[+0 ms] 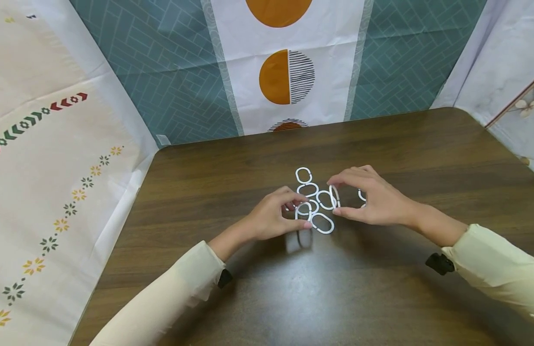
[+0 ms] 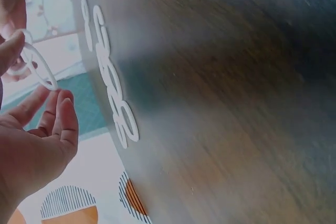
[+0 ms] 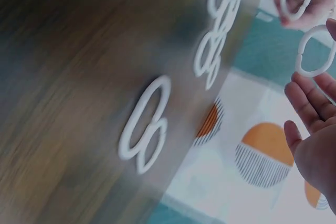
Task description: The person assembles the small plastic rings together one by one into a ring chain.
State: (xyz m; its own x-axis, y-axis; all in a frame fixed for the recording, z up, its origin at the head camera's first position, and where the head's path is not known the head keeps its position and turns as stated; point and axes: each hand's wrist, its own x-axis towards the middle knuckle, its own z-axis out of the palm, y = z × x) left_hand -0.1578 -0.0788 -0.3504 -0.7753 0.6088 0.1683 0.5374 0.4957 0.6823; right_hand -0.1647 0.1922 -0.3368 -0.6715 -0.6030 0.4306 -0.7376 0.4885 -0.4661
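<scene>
Thumb and fingertips of my left hand (image 1: 273, 214) pinch a white oval shower curtain ring (image 2: 44, 69), which stands upright over the table. My right hand (image 1: 377, 197) holds a second such ring (image 3: 300, 51) on edge between thumb and fingers, a little to the right. Several more white rings lie flat between and behind the hands, some overlapping; the farthest ring (image 1: 304, 168) lies toward the back and the nearest ring (image 1: 325, 233) in front. Partly hidden behind my right hand, two overlapping rings (image 3: 125, 142) lie apart from that cluster.
The brown wooden table (image 1: 249, 293) runs back to a teal and white patterned cloth (image 1: 180, 72). A cream cloth with flower motifs (image 1: 55, 182) hangs at the left, and a pale marbled cloth (image 1: 504, 62) at the right. Dark straps (image 1: 440, 263) show at the sleeves.
</scene>
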